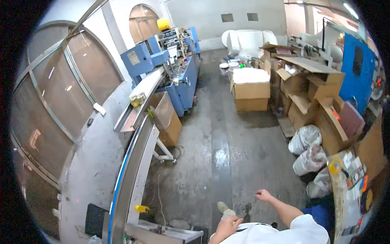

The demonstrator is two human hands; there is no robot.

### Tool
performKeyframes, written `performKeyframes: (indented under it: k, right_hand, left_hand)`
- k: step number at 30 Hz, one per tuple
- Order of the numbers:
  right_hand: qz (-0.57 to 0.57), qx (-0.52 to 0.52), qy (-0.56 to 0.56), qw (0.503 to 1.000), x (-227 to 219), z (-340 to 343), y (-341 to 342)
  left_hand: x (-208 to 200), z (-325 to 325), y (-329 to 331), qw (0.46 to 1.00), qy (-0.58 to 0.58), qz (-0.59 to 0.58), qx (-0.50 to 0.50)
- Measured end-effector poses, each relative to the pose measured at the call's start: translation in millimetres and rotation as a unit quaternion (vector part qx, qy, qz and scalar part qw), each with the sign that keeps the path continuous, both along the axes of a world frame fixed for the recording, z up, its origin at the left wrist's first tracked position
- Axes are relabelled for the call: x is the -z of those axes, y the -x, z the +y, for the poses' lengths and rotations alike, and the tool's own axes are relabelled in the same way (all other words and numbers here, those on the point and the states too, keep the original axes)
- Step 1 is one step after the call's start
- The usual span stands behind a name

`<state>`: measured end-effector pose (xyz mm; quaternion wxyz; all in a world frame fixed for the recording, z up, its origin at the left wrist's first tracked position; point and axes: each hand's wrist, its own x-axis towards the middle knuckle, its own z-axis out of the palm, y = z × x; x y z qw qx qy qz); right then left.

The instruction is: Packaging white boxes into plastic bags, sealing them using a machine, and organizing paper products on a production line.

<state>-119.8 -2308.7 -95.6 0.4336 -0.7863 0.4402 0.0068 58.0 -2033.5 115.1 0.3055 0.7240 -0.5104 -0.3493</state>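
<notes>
My left hand (228,228) is low in front of my body, next to the hem of the white shirt. Its fingers are bent together, and whatever may be inside them is hidden. Out to the right, my right hand (264,195) hangs over the floor with the elbow bent. The fingers curl in loosely, and no object shows in them. Neither hand touches a machine or a box. A light-coloured shoe (222,206) of mine is on the floor just beyond my left hand.
At left runs a long metal conveyor (140,162), leading to a blue machine (185,81). An open carton (164,132) stands beside it. Ahead is a large cardboard box (252,97) topped with white material. Stacked cartons (304,93), white sacks (306,140) and a cluttered table (339,195) line the right.
</notes>
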Motion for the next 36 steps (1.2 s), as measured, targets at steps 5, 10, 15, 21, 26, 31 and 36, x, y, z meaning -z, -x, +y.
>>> performKeyframes:
  k: [5, 10, 15, 21, 26, 31, 36]
  right_hand:
    - [0.103, -0.015, -0.056, 0.993, 19, -66, -79]
    - [0.121, 0.133, -0.134, 0.974, 13, -135, -119]
    - [0.214, 0.088, -0.126, 0.965, 68, -234, -179]
    - [0.197, 0.100, -0.195, 0.955, 90, -375, -362]
    - [0.074, -0.035, -0.036, 0.996, 76, -535, -596]
    - [-0.003, -0.065, -0.064, 0.996, -33, -606, -796]
    - [-0.082, -0.126, -0.056, 0.987, -30, -634, -915]
  left_hand:
    - [-40, -112, -169, 0.999, 0.010, -0.038, 0.007]
    - [-60, -219, -324, 0.987, 0.132, -0.056, -0.070]
    - [-52, -322, -466, 0.980, 0.138, 0.029, -0.143]
    - [-35, -419, -650, 0.915, 0.156, 0.198, -0.316]
    - [-49, -469, -825, 0.828, 0.254, 0.257, -0.429]
    - [-48, -502, -1009, 0.710, 0.334, 0.248, -0.569]
    - [1, -502, -1206, 0.606, 0.334, 0.293, -0.660]
